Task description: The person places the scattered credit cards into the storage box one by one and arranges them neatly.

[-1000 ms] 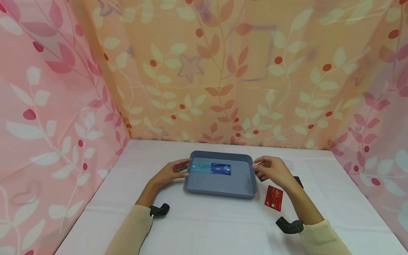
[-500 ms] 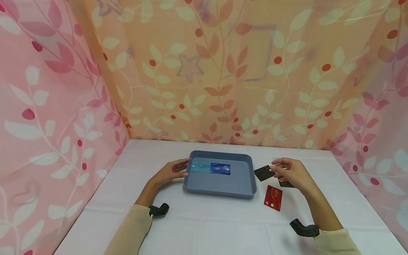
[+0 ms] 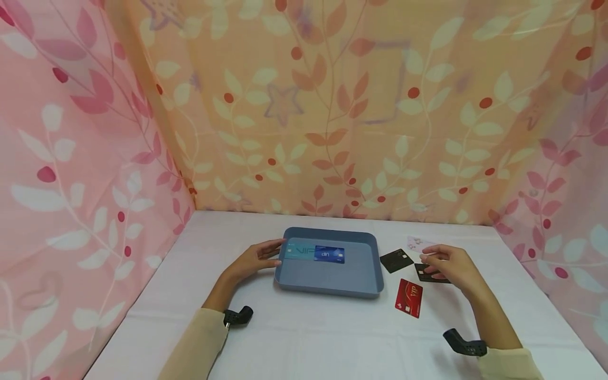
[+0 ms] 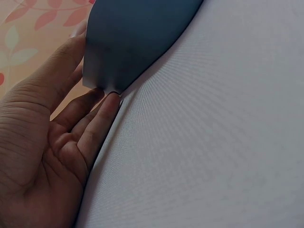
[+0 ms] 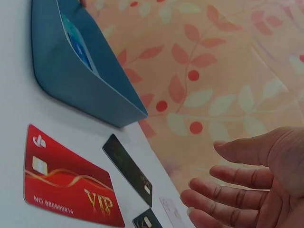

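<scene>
My left hand [image 3: 256, 259] rests its fingertips against the left end of the blue-grey tray [image 3: 332, 282], its fingers loosely bent; in the left wrist view they meet the tray's outer wall [image 4: 137, 38]. In the tray lie a teal card [image 3: 299, 251] and a dark blue card [image 3: 329, 254], side by side. My right hand [image 3: 451, 266] hovers with relaxed, spread fingers and nothing in them, overlapping a black card [image 3: 423, 273] in the head view. Nearby on the table are another black card [image 3: 396, 260], a red VIP card [image 5: 71, 183] and a pale patterned card [image 3: 418, 243].
A white cloth [image 3: 332, 338] covers the table. Floral curtains [image 3: 323, 105] close off the back and both sides. Black wrist-worn cameras sit on the left wrist [image 3: 238, 315] and right wrist [image 3: 465, 344].
My right hand has moved away from the tray's right end, rightward and slightly nearer, uncovering the left black card and the pale card. My left hand keeps its place at the tray.
</scene>
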`<state>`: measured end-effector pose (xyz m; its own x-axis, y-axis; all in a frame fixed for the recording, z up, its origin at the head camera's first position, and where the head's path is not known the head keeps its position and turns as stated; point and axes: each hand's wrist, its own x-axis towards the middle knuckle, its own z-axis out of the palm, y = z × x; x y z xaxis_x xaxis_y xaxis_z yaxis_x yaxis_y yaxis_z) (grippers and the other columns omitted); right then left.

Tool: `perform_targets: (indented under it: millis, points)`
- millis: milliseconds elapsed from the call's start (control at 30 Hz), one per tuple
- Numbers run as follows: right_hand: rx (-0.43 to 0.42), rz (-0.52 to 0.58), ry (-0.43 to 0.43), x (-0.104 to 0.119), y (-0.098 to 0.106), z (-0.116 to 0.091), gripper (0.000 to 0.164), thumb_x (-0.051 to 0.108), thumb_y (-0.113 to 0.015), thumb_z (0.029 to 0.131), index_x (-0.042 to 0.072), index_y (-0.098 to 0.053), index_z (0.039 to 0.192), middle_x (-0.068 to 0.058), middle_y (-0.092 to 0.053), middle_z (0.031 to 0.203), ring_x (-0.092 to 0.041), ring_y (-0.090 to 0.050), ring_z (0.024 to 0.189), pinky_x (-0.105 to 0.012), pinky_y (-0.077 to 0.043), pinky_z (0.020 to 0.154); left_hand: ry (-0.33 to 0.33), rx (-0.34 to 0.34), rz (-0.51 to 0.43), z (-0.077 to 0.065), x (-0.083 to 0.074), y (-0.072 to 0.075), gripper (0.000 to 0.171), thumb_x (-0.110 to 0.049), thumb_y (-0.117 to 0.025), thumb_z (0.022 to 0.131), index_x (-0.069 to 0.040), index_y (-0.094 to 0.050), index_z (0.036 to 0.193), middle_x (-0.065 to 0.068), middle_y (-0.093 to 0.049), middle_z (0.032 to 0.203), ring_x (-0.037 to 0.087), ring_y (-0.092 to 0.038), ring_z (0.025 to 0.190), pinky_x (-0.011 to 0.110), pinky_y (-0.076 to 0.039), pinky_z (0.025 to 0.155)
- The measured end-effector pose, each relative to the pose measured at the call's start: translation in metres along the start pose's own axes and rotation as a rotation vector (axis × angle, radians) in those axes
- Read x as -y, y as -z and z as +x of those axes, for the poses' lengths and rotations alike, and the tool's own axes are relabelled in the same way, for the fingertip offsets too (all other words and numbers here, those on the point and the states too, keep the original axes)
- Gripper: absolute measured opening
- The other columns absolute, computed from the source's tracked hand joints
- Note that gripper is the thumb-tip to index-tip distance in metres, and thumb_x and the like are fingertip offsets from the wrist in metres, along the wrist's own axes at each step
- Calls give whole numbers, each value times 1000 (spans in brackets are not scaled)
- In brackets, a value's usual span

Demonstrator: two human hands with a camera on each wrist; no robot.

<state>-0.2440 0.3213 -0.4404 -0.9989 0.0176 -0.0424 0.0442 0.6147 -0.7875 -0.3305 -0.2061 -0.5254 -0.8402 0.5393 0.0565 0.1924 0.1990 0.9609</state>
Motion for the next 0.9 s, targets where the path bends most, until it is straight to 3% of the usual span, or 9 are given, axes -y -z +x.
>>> perform_targets:
  millis: [367, 700, 900]
  points:
    - [-75, -36, -80, -26, 16, 1, 50, 30, -63, 102, -13, -59, 127, -31, -69, 114, -32, -72, 87, -35, -62, 70, -14, -5, 24, 2, 5, 0, 69, -18, -77, 92, -18, -46, 153, 7, -44, 158, 28, -43, 144, 39, -43, 112]
    - [-117, -154, -133, -38, 21, 3, 52, 30, -67, 99, -16, -58, 122, -32, -67, 103, -30, -65, 78, -37, -61, 64, 7, -8, 30, 2, 3, -1, 69, -20, -78, 91, -21, -47, 153, 4, -44, 158, 26, -43, 144, 42, -42, 113]
    - [-74, -334, -172, -39, 21, 5, 71, 43, -72, 92, -19, -53, 123, -40, -59, 113, -49, -59, 96, -56, -54, 78, 4, -6, 17, 1, 2, 0, 71, -21, -79, 91, -18, -46, 153, 8, -43, 158, 29, -42, 144, 40, -43, 112]
